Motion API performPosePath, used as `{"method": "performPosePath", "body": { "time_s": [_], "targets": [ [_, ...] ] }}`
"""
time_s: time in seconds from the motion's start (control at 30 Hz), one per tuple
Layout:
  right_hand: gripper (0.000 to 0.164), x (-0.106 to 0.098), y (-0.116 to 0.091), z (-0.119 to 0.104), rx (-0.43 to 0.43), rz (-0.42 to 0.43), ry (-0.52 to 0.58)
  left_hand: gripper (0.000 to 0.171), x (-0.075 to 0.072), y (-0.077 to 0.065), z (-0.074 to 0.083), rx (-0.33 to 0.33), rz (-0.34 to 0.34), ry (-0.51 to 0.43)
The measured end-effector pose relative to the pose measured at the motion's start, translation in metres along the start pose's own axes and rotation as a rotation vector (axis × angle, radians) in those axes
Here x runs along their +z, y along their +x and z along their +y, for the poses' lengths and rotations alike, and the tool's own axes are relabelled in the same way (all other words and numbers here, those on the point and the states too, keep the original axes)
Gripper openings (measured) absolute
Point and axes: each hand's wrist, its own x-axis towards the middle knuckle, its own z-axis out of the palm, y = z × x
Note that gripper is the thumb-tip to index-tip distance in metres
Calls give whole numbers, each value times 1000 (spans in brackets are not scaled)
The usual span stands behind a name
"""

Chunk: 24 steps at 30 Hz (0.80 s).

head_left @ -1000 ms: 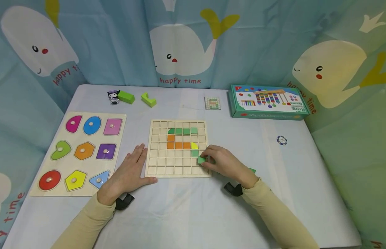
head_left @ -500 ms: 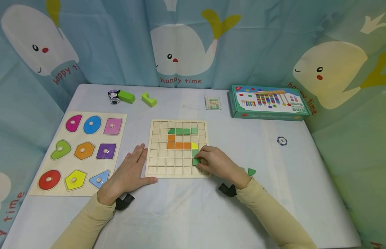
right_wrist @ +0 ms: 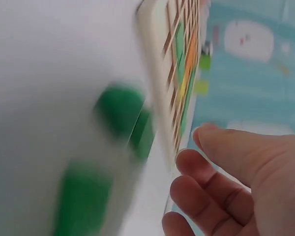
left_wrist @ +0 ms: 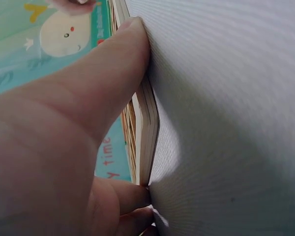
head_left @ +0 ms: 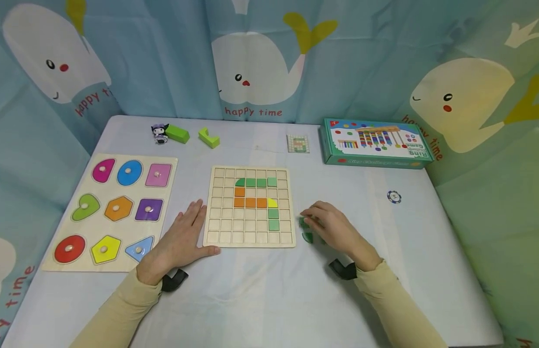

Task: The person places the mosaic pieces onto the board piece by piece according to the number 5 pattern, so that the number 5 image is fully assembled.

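Note:
A square wooden grid board (head_left: 217, 224) lies mid-table, with green, orange and yellow tiles set in some of its cells. My left hand (head_left: 182, 239) is spread flat at the board's lower left corner, thumb along the front edge and fingers along the left side. Off the board's right side, my right hand (head_left: 332, 229) hovers with relaxed, slightly bent fingers and nothing visible between them. Loose green tiles (head_left: 307, 237) lie under and beside its fingertips, partly hidden by the hand. In the right wrist view these green tiles (right_wrist: 83, 201) look blurred, apart from the fingers.
A knobbed shape-puzzle board (head_left: 138, 229) lies at the left. Behind are a small figurine (head_left: 159, 134), green blocks (head_left: 178, 134), a pattern card (head_left: 298, 143) and a boxed ring game (head_left: 375, 144). A round chip (head_left: 394, 196) lies at the right.
My right hand let go of a green square tile, which now sits in the cell below another green one. Then it moved right, off the board, to the loose tiles. The left hand stayed put.

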Motion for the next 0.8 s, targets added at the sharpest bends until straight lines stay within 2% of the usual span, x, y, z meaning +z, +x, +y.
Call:
{"method": "performPosePath", "body": {
  "time_s": [0.23,0.33,0.43,0.57,0.8],
  "targets": [
    [19,-19,-52,34,97,141,-60,111,-1,1,0,-6,-8,4],
    [20,-28,-68,40,121,169,-73,111,-1,1,0,-12,-11,1],
    [21,-33,-81,43,160,150,-74,111,-1,0,0,-13,-10,-2],
    [25,-34,-92,45,225,84,-38,111,-1,0,0,-12,-11,0],
    [25,-26,-92,46,255,69,-49,111,-1,-1,0,-6,-8,-5]
  ]
}}
